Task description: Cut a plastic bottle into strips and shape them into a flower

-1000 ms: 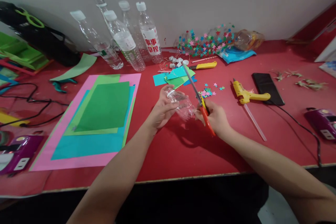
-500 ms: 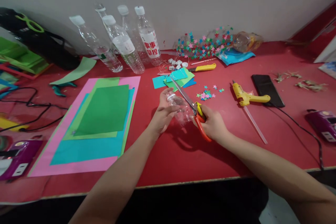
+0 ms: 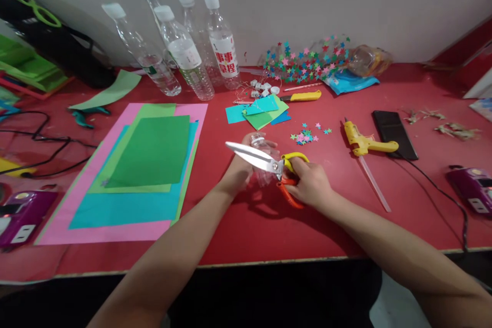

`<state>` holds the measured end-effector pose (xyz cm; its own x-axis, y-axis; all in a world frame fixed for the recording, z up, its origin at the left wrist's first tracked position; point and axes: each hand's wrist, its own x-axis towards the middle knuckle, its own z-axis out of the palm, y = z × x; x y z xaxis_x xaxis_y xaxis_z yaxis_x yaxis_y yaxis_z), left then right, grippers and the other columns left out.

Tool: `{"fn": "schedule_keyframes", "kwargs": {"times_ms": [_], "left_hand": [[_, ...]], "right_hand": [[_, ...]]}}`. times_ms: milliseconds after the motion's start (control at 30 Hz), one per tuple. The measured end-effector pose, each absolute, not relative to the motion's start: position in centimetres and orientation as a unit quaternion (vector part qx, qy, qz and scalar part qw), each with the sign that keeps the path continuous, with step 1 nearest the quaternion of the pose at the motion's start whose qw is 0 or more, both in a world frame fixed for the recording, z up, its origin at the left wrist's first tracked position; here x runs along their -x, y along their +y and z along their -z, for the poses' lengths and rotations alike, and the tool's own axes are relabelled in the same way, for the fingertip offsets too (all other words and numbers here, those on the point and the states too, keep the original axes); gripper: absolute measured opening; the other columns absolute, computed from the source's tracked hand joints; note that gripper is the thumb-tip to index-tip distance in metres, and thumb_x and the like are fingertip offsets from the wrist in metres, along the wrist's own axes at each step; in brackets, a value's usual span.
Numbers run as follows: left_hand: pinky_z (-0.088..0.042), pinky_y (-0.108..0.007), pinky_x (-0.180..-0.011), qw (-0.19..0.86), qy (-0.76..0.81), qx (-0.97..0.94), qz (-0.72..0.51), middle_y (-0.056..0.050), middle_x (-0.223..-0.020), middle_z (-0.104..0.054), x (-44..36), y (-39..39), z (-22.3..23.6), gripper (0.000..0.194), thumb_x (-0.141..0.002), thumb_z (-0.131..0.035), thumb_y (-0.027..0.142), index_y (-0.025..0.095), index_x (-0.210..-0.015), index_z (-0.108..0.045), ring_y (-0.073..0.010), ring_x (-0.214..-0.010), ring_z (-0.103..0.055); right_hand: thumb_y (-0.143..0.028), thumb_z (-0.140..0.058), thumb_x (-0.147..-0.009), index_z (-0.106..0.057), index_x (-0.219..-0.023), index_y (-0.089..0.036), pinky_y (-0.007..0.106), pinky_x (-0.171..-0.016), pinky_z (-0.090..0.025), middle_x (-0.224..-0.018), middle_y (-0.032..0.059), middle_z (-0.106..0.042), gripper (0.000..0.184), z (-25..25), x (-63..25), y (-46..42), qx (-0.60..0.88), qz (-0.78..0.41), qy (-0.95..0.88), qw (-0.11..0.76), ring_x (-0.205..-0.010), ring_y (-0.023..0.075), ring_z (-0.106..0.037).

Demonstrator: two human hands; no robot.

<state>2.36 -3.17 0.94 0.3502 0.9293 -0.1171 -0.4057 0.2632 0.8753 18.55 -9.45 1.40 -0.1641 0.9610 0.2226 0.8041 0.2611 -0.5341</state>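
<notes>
Between my hands is a clear plastic bottle piece (image 3: 264, 177) with its neck pointing away from me. My left hand (image 3: 239, 166) is wrapped round it from the left, partly hidden behind the blades. My right hand (image 3: 312, 180) grips scissors (image 3: 255, 156) by their yellow and orange handles. The blades lie nearly together, pointing left across the top of the bottle piece. Just beyond my right hand lies a small pile of star sequins (image 3: 304, 136). Coloured paper scraps (image 3: 263, 111) lie past the bottle neck.
Several clear bottles (image 3: 225, 56) stand along the wall. Stacked coloured sheets (image 3: 154, 151) lie at the left. A yellow utility knife (image 3: 305, 96) is at the back. On the right are a yellow glue gun (image 3: 361, 141), a black phone (image 3: 395, 136) and a purple power strip (image 3: 471, 189).
The scissors have swung from pointing away to pointing left, now lying flatter over the bottle piece. My left hand has turned and is more hidden. The camera view has shifted slightly.
</notes>
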Motion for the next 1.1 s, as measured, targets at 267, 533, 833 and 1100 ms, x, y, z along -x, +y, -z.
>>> {"fn": "schedule_keyframes", "kwargs": {"times_ms": [267,533,833,1100], "left_hand": [[-0.052,-0.031,-0.072,0.703,0.351,-0.376,-0.491,0.001,-0.082,-0.068,-1.4,-2.1,-1.4,0.055,-0.06,-0.078,0.017,0.02,-0.106,-0.047,-0.0172,-0.078,-0.068],[-0.051,-0.03,-0.076,0.681,0.341,-0.317,-0.565,-0.003,-0.088,-0.072,0.7,0.3,-1.8,0.031,-0.061,-0.074,0.016,0.018,-0.082,-0.052,-0.0161,-0.083,-0.068],[-0.054,-0.031,-0.082,0.692,0.303,-0.244,-0.608,-0.002,-0.08,-0.071,1.3,1.1,-1.5,0.017,-0.066,-0.07,0.016,0.017,-0.076,-0.055,-0.0161,-0.084,-0.07],[-0.055,-0.04,-0.083,0.679,0.312,-0.268,-0.608,-0.003,-0.082,-0.07,1.0,0.5,-1.7,0.017,-0.07,-0.07,0.018,0.018,-0.078,-0.055,-0.0204,-0.085,-0.07]], "right_hand": [[-0.052,-0.056,-0.076,-0.042,-0.067,-0.022,0.023,-0.049,-0.025,-0.055,-0.0062,-0.039,0.034,-3.3,-19.4,-8.9,0.608,-0.254,-0.697,0.283,-0.05,0.0084,-0.031],[-0.066,-0.058,-0.077,-0.049,-0.074,-0.02,0.025,-0.054,-0.033,-0.065,-0.0038,-0.046,0.047,-6.7,-22.2,-7.7,0.571,-0.4,-0.692,0.188,-0.056,0.0107,-0.041],[-0.064,-0.044,-0.09,-0.055,-0.084,-0.019,0.025,-0.049,-0.036,-0.054,-0.0058,-0.046,0.047,-7.6,-24.2,-8.1,0.453,-0.558,-0.69,0.088,-0.047,0.0096,-0.044],[-0.071,-0.044,-0.086,-0.054,-0.086,-0.018,0.022,-0.046,-0.038,-0.057,-0.0069,-0.041,0.054,-6.1,-23.6,-9.2,0.491,-0.59,-0.636,0.077,-0.047,0.0074,-0.042]]}}
